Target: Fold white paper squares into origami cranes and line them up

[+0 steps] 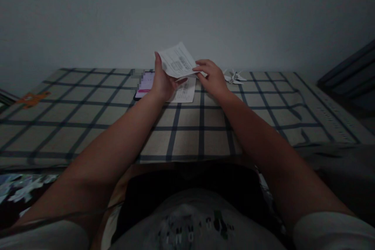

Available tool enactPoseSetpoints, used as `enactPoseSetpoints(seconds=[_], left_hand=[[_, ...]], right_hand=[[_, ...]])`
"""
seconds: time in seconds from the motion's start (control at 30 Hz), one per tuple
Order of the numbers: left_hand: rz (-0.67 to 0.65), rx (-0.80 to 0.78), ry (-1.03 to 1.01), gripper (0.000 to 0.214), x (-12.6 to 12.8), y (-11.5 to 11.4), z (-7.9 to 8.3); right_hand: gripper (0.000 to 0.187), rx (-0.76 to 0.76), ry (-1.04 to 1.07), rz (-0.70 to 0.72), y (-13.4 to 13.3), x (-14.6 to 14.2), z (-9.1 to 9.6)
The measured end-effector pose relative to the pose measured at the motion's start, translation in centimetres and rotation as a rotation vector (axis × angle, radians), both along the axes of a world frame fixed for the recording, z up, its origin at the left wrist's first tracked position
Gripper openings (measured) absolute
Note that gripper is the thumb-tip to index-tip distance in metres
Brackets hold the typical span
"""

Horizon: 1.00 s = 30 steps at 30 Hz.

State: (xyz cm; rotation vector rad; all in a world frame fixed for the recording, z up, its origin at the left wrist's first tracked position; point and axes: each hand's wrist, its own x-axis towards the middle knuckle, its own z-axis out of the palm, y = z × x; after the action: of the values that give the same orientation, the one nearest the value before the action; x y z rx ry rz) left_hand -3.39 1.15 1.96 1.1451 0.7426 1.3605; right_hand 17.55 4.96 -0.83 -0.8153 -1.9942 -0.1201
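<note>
A printed white sheet of paper [178, 60] is held tilted above the table between my two hands. My left hand [164, 82] supports its left and lower edge, thumb raised along the side and fingers stretched out underneath. With thumb and fingertips, my right hand [212, 77] pinches the sheet's right corner. Below them, another printed paper [186, 93] lies flat on the cloth, partly covered by my left hand. A phone [145, 86] with a lit screen rests just left of that hand. Right of my right hand sits a folded white paper shape [234, 77] with pointed ends.
A checked tablecloth [117, 115] covers the table, which meets a plain wall [187, 11] at the back. On the far left lies an orange object [33, 99]. Dark striped fabric [351, 70] rises at the right. Several pale scraps [26, 187] show below the table's left front edge.
</note>
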Motion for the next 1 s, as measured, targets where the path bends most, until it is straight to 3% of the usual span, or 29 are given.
enactPoseSetpoints(seconds=[0.1,0.23,0.4,0.53,0.63,0.73,1.0], left_hand=[[-0.026,-0.097,-0.065,0.054,-0.1,0.1,-0.2],[-0.039,-0.223,-0.165,0.048,0.1,0.7,-0.9],[-0.023,-0.244,-0.227,0.045,1.2,0.5,-1.0],[-0.058,-0.249,-0.238,0.044,2.1,-0.2,-1.0],[-0.018,-0.264,-0.218,0.042,2.1,-0.4,-0.9],[-0.037,-0.317,-0.151,0.041,1.6,-0.3,-0.8],[-0.133,-0.184,-0.075,0.051,1.2,-0.3,-1.1]], right_hand=[[0.03,-0.074,-0.132,-0.003,-0.5,0.0,-0.1],[0.036,-0.113,-0.342,-0.102,-3.0,-0.4,1.2],[0.039,0.118,-0.588,-0.124,-6.8,-1.2,3.2],[0.022,0.209,-0.714,-0.096,-7.1,-1.4,2.5],[0.031,0.148,-0.583,-0.05,-5.9,-1.0,1.2],[0.033,0.041,-0.307,0.029,-4.7,-0.4,0.5],[0.029,-0.426,0.335,0.073,-3.3,0.7,0.9]])
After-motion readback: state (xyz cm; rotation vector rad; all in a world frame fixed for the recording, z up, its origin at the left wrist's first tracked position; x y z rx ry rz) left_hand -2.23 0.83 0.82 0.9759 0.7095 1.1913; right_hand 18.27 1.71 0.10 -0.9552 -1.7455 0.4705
